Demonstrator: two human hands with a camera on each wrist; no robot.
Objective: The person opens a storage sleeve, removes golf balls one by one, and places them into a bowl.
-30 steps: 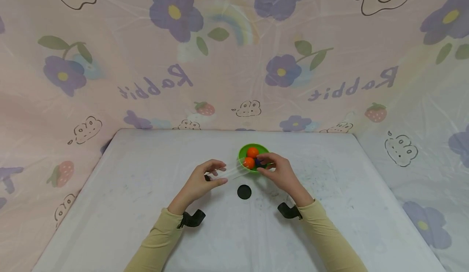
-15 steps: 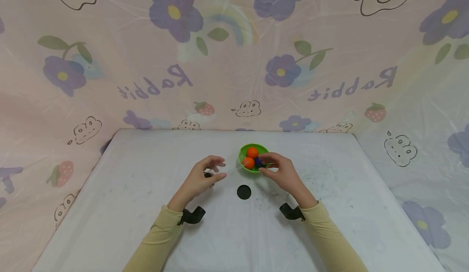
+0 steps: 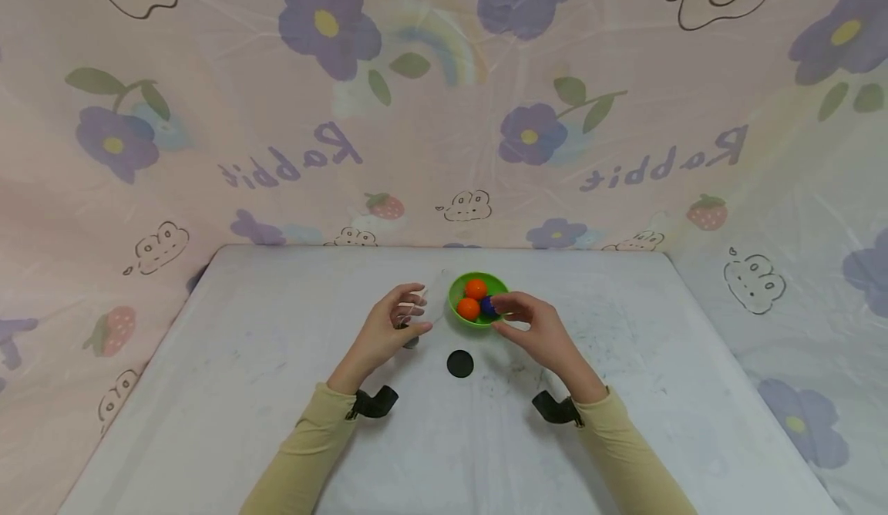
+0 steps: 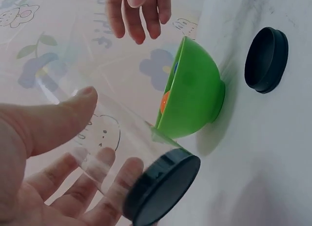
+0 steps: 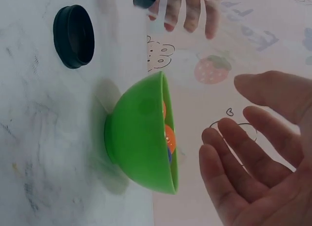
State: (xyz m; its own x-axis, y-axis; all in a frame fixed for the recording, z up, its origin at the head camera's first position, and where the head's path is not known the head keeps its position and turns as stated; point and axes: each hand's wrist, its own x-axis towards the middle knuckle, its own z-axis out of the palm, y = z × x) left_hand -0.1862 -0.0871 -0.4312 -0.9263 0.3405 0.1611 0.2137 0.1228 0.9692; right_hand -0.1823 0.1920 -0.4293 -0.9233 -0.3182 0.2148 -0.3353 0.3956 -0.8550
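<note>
My left hand holds a clear plastic tube with a black cap on its lower end. Thumb and fingers curl round the tube's wall, and it stands nearly upright in the head view. A green bowl is on the table just right of the tube, holding two orange balls and a dark blue ball. Beside the bowl's right rim hovers my right hand, fingers loosely bent with nothing between them; the right wrist view shows a gap to the bowl.
A loose black lid lies on the white table in front of the bowl, its hollow side up. Behind the table hangs a patterned cloth that also covers both sides. Black wrist mounts stick out inward at each sleeve.
The tube has swung from slanting toward the bowl to nearly upright, away from the rim. My left hand has risen slightly in view; the right has barely shifted. The balls stay in the bowl.
</note>
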